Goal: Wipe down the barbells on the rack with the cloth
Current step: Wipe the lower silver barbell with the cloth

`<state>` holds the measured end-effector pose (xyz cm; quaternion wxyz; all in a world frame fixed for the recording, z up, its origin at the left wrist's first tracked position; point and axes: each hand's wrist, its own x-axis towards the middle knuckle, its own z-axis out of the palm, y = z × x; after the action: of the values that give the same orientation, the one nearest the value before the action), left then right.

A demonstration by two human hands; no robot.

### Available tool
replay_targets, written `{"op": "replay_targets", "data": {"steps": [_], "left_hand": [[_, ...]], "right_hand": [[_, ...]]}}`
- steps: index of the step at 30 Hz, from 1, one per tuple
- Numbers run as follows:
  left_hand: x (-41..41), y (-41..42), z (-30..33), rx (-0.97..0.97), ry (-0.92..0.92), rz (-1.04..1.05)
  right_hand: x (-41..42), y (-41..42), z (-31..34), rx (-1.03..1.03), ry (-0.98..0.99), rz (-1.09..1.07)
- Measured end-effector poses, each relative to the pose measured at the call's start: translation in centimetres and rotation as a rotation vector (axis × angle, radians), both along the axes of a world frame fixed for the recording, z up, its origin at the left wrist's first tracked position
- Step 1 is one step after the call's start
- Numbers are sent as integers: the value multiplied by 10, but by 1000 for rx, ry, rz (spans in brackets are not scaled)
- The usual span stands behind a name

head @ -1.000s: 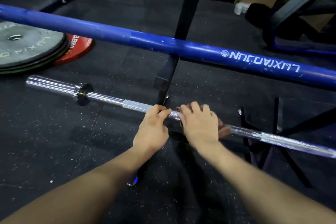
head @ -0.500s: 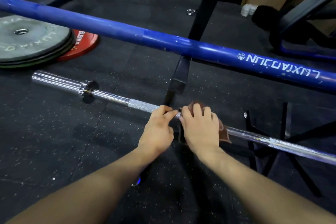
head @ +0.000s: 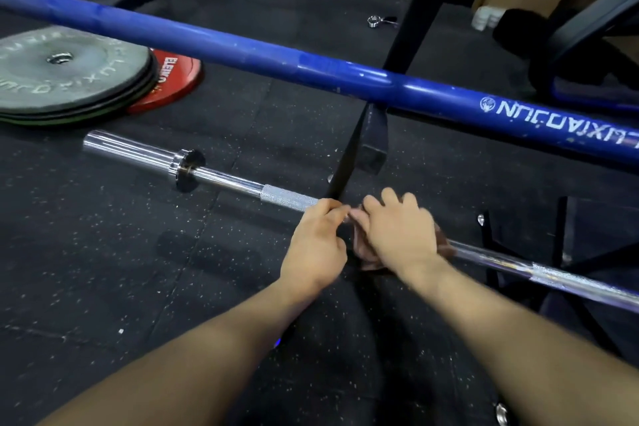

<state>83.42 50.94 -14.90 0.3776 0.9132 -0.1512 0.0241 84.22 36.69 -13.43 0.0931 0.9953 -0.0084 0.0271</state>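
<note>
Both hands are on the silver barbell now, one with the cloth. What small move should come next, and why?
Probably slide the right hand, which presses the brown cloth around the silver barbell, toward the right along the bare shaft, while the left hand steadies the bar.

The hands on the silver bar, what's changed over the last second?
Little. The view shifted slightly; the right hand keeps the brown cloth wrapped on the silver bar, in about the same spot. The left hand still grips the bar beside it. The blue bar and plates stayed put.
</note>
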Motion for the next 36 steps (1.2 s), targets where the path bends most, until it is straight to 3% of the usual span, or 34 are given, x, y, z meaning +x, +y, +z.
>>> {"op": "replay_targets", "data": {"steps": [2, 4, 11, 16, 21, 24, 29, 36], "left_hand": [[-1, 1, -2, 21, -24, 43], [-2, 3, -4, 66, -72, 91], [-4, 8, -13, 93, -120, 52], [-2, 5, -15, 87, -79, 67], [-4, 6, -14, 109, -98, 75], [-5, 5, -12, 95, -76, 73], [-5, 5, -12, 77, -50, 85], [-4, 5, -13, 94, -79, 81]], "right_hand": [[21, -4, 10, 200, 120, -69], [28, -2, 12, 257, 134, -143], [-16, 2, -11, -73, -123, -5], [22, 1, 8, 200, 95, -125], [-13, 10, -10, 0, -127, -70], [-18, 6, -9, -39, -104, -27], [23, 5, 7, 239, 75, -169], [-24, 12, -18, -52, -179, -36]]}}
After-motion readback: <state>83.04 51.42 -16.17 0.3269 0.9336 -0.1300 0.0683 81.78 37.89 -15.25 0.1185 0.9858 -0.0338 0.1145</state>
